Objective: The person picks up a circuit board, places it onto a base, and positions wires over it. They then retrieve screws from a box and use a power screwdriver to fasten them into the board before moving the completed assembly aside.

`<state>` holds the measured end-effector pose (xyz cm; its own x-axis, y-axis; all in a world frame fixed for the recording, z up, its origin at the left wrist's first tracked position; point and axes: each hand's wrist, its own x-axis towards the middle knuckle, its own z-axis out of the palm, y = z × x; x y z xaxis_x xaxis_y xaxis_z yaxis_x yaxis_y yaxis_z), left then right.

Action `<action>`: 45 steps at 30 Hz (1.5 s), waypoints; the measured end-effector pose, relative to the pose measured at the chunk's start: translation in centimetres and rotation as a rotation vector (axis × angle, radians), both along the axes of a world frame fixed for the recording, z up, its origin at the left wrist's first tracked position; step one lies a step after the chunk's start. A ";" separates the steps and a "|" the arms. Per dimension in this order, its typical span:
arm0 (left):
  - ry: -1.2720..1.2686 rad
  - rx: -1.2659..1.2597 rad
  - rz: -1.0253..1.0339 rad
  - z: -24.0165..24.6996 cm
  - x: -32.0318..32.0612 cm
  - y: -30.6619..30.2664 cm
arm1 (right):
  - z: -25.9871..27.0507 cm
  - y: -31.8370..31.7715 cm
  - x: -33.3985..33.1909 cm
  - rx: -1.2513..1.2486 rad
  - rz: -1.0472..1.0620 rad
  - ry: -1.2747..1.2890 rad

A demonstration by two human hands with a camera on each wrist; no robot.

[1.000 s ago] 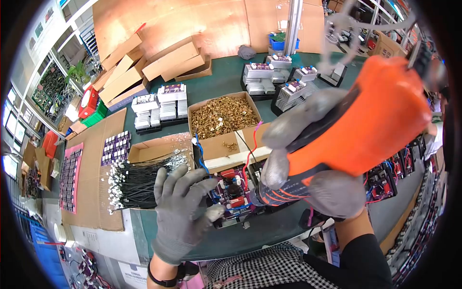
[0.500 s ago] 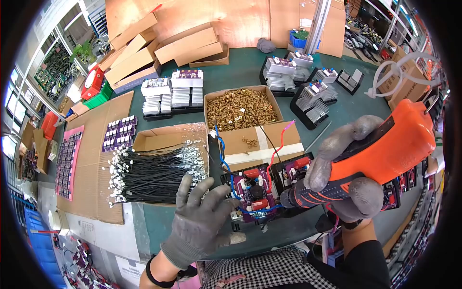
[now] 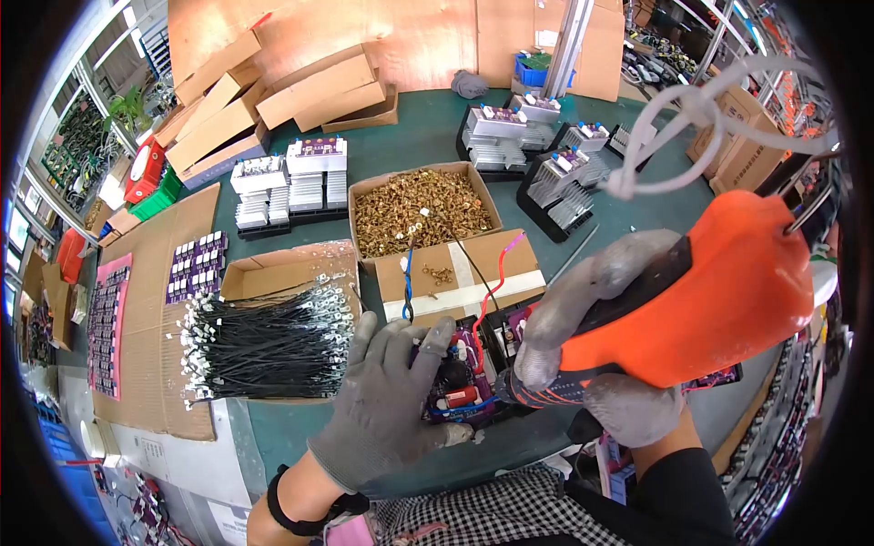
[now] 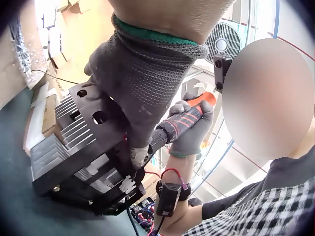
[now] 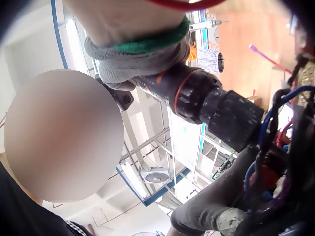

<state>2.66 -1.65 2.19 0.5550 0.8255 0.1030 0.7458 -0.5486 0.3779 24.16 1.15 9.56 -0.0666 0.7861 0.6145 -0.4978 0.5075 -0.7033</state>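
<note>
My gloved left hand (image 3: 378,409) lies over the left end of a purple circuit board (image 3: 460,397), thumb at its near edge. In the left wrist view it grips the unit under that board, a black frame (image 4: 74,164) with silver heat-sink fins (image 4: 47,160). My gloved right hand (image 3: 637,414) holds an orange and black power drill (image 3: 719,282), its nose pointing down-left at the board's right side. The drill's black chuck (image 5: 234,118) is close to the wiring in the right wrist view; its tip is hidden. A red wire (image 3: 480,337) and a blue wire (image 3: 407,287) stand up from the board.
Beyond the board, a carton of brass screws (image 3: 423,209) stands behind a cardboard flap (image 3: 510,264). Black cables (image 3: 264,346) fill a box on the left. Finished-looking heat-sink units (image 3: 314,177) stand at the back. A white looped cord (image 3: 701,105) hangs above the drill.
My left hand has come from beside the board onto its left end. The drill's nose stays at the board's right side while its body has dropped lower. The blue wire now stands more upright.
</note>
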 end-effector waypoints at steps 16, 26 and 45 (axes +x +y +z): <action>-0.105 0.087 0.050 -0.5 -0.6 -0.4 | 1.0 1.6 -0.7 -0.089 0.116 -0.050; 0.125 0.191 0.123 -0.7 -3.6 -3.3 | -0.3 3.3 -1.5 -0.223 -0.060 -0.219; 0.142 0.134 0.050 0.2 -3.3 -2.7 | -0.4 2.8 -4.6 -0.093 -0.276 -0.580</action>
<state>-0.67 -4.38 2.43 0.5304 0.8365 0.1373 0.8140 -0.5478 0.1929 19.56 3.95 9.15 -0.1550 0.8700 0.4681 0.1162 0.4866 -0.8659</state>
